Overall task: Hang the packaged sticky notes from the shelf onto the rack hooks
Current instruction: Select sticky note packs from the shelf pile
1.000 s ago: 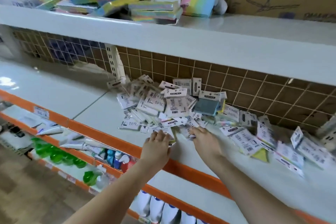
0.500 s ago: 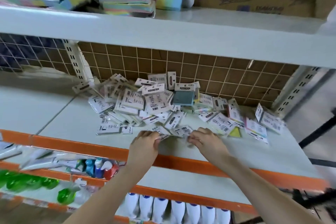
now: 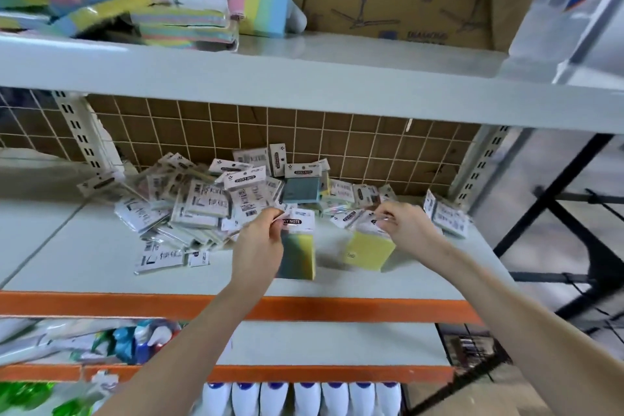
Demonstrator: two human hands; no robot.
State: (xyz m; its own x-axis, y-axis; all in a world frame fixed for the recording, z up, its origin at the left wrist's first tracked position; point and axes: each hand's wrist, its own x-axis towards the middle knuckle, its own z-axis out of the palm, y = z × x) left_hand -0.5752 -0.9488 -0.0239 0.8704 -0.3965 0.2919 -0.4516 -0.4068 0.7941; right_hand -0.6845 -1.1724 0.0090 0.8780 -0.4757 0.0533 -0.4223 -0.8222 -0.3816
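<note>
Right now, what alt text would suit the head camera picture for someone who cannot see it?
A person's left hand and right hand each pinch a sticky note pack by its header, one green-and-yellow pack, one yellow pack, above a white shelf. A heap of packs lies behind.

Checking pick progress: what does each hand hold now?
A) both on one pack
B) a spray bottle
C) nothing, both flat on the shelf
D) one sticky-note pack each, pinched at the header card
D: the left hand pinches the green-yellow pack, the right hand the yellow pack.

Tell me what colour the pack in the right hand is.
Yellow pack, pinched by the right hand; head view.
</note>
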